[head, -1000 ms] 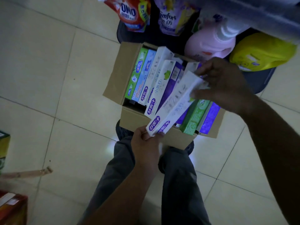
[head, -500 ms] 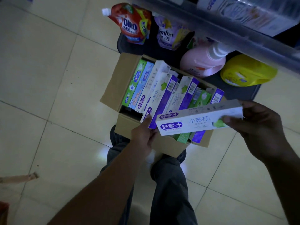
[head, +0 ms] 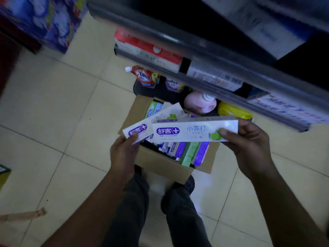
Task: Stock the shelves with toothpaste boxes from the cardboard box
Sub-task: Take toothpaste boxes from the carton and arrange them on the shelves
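An open cardboard box sits on the tiled floor at my feet, holding several toothpaste boxes in green, purple and white. My right hand grips the right end of a white toothpaste box with a purple logo, held level above the carton. My left hand grips the lower end of a second white toothpaste box, tilted up to the right and partly behind the first. Shelves with boxed goods rise just beyond the carton.
Under the lowest shelf stand a red OMO pouch, a pink bottle and a yellow bottle. Blue packs are stacked at the far left. My legs stand directly behind the carton. A cardboard scrap lies lower left.
My left hand has lifted a second white box out of the carton. My right hand keeps its box level and has risen slightly. The view has tilted up, showing more shelving.
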Demonstrator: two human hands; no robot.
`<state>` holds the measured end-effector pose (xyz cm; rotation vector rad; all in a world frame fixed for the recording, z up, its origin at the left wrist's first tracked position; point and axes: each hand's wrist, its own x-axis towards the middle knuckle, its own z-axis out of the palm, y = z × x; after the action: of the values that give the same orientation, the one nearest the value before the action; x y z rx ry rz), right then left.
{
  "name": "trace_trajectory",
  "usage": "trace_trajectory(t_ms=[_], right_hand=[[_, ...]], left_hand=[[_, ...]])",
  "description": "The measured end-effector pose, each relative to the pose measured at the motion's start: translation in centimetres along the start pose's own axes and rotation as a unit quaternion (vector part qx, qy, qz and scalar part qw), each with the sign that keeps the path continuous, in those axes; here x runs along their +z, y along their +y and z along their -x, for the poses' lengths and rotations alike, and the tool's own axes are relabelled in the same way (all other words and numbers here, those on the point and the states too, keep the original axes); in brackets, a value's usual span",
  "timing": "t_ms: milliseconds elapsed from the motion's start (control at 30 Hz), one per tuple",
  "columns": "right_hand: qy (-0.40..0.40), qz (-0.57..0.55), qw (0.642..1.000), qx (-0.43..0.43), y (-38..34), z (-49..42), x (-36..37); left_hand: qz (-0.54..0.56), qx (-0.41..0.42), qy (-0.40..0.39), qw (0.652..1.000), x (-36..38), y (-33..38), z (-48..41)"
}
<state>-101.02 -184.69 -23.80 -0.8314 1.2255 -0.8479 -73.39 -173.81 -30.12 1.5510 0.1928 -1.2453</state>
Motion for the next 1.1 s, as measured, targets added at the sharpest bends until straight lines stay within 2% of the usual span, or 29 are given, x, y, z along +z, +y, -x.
trace_trajectory(t_ms=[233, 300, 400, 467, 567, 733, 900, 1100], right_hand=[[0.038, -0.037, 0.997, -0.053, -13.8, 5.1, 3.6], [0.039, -0.044, 0.995, -0.077, -17.5, 6.7, 4.3], [0.031, -0.049, 0.991, -0.122, -22.8, 9.1, 4.9], [0.04, -0.046, 0.986, -0.157, -25.5, 10.2, 5.0], [0.043, -0.046, 0.978, -0.2, -29.1, 11.8, 5.1], [0.027, -0.051, 0.966, -0.251, -33.7, 13.4, 5.5], [0.026, -0.053, 0.961, -0.271, -37.2, 14.0, 7.6], [0.064, -0.081, 0.937, -0.335, -41.4, 14.1, 13.3]], left_hand=[[-0.042, 0.184, -0.131, 0.973, 2.5, 16.4, 9.1], [-0.038, 0.214, -0.158, 0.963, 3.9, 20.1, 12.1], [0.023, 0.234, -0.194, 0.952, 5.9, 24.7, 16.7], [0.044, 0.248, -0.199, 0.947, 7.3, 26.5, 19.2], [0.02, 0.288, -0.196, 0.937, 9.2, 28.7, 23.1], [-0.038, 0.243, -0.293, 0.924, 11.1, 31.1, 28.3], [-0.038, 0.235, -0.311, 0.92, 11.1, 35.0, 30.7], [-0.098, 0.275, -0.391, 0.873, 10.0, 41.9, 31.8]])
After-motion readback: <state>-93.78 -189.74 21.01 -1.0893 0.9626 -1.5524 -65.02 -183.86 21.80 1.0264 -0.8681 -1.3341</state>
